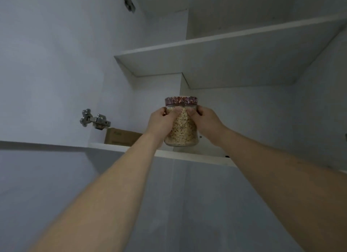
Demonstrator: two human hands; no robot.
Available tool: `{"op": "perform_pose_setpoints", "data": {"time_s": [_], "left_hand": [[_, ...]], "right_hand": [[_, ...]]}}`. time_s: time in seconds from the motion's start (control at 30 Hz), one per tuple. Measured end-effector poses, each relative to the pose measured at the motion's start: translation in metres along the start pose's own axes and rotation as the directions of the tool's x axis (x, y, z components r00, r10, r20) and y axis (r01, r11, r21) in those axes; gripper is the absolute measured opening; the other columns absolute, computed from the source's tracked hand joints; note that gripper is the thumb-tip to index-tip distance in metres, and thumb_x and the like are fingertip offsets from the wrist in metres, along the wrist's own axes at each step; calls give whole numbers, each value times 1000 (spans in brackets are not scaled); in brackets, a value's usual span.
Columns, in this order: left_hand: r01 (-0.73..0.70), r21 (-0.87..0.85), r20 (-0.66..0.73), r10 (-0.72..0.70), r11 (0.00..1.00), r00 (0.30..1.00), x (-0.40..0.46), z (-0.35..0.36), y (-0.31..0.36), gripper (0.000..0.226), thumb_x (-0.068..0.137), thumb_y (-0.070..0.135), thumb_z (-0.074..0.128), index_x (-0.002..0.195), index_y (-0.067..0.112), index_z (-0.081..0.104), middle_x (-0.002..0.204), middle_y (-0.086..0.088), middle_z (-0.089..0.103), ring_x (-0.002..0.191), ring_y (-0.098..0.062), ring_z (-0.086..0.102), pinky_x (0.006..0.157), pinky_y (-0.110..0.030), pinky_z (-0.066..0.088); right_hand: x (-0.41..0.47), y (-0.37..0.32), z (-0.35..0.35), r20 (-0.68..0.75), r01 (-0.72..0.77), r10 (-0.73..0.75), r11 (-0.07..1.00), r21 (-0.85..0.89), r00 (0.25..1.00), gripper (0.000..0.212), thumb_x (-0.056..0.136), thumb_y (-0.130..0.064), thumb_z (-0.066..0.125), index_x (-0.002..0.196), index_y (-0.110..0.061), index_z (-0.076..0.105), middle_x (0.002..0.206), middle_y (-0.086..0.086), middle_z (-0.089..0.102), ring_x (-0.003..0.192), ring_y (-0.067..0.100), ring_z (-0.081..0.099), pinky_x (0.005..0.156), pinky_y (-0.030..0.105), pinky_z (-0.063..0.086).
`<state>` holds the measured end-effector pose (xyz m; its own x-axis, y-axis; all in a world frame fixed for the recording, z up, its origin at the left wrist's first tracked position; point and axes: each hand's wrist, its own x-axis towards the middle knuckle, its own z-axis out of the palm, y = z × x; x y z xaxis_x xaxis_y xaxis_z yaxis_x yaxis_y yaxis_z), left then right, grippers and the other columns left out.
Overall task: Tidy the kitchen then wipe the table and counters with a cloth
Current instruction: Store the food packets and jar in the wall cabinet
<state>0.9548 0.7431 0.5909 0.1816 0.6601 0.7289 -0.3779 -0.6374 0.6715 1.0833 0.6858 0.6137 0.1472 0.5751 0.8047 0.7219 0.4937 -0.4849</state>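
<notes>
A glass jar [181, 131] full of pale oat flakes, with a flowered pink lid [181, 100], is held up at the front of an open wall cupboard. My left hand [161, 121] grips its left side and my right hand [205, 120] grips its right side, thumbs across the front glass just under the lid. The jar's base is just above the front edge of the lower shelf [197, 157]; I cannot tell whether it touches the shelf.
A brown cardboard box [122, 137] sits on the lower shelf left of the jar. A second shelf [216, 43] spans the cupboard higher up. A metal door hinge [94, 120] sticks out at the left, on the open door [47, 64].
</notes>
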Motion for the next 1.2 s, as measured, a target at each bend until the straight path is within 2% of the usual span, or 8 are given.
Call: {"op": "perform_pose_setpoints", "data": {"time_s": [0.1, 0.27, 0.47, 0.53, 0.7, 0.83, 0.9, 1.2], "left_hand": [[68, -27, 0, -68, 997, 998, 14, 5, -26, 11, 92, 28, 64, 93, 17, 64, 86, 3, 69, 73, -6, 66, 50, -15, 50], [110, -25, -9, -110, 994, 994, 33, 11, -49, 21, 93, 29, 63, 103, 11, 64, 94, -3, 70, 77, -10, 67, 53, -18, 52], [135, 131, -3, -136, 982, 991, 36, 16, -51, 38, 97, 33, 56, 123, 5, 58, 109, -7, 65, 87, -15, 63, 61, -21, 51], [99, 316, -62, -83, 944, 995, 27, 18, -46, 37, 99, 32, 51, 123, 5, 56, 108, -6, 60, 99, -23, 60, 72, -26, 47], [-108, 589, -98, 203, 801, 974, -31, 13, -47, 46, 102, 25, 43, 143, 4, 38, 145, -12, 44, 133, -27, 41, 104, -30, 33], [-290, 699, 41, 368, 654, 929, -89, -3, -65, 47, 101, 17, 47, 143, 2, 37, 145, -16, 43, 133, -28, 38, 102, -18, 21], [-297, 743, 94, 346, 599, 933, -121, -8, -73, 48, 100, 19, 48, 143, 1, 36, 145, -16, 42, 134, -29, 37, 108, -24, 23], [-203, 781, 193, 81, 591, 978, -274, 1, -143, 50, 99, 20, 51, 144, 2, 38, 147, -16, 41, 138, -30, 35, 113, -34, 26]], "right_hand": [[12, 22, 6, 24, -61, 64, 994, -90, 998, 32, 100, -36, 46, 113, -11, 63, 100, 3, 64, 81, 13, 58, 63, 25, 45], [27, 42, 14, 32, -180, 182, 982, -62, 983, 36, 99, -35, 48, 112, -5, 63, 111, 11, 64, 105, 27, 60, 97, 42, 48], [20, 38, 4, 120, -314, 325, 944, -100, 938, 41, 98, -36, 50, 127, -7, 55, 126, 14, 58, 112, 28, 56, 99, 41, 48], [7, 30, -2, 132, -303, 334, 930, -209, 933, 47, 99, -34, 50, 135, -3, 47, 133, 15, 52, 115, 27, 52, 100, 38, 43], [-51, 18, -15, -28, 9, -26, 877, -481, 999, 48, 100, -23, 48, 140, 0, 35, 145, 14, 38, 132, 25, 36, 104, 26, 27], [-107, 26, -19, -71, 214, -320, 766, -606, 945, 58, 97, -17, 52, 147, -1, 27, 151, 16, 31, 140, 26, 28, 113, 23, 13], [-146, 35, -18, -65, 233, -348, 743, -627, 935, 60, 95, -15, 54, 146, 2, 28, 150, 18, 33, 140, 29, 28, 117, 30, 16], [-328, 99, -4, 30, 8, 12, 815, -580, 999, 65, 96, -18, 54, 150, -4, 21, 157, 11, 23, 145, 23, 18, 120, 33, 14]]}}
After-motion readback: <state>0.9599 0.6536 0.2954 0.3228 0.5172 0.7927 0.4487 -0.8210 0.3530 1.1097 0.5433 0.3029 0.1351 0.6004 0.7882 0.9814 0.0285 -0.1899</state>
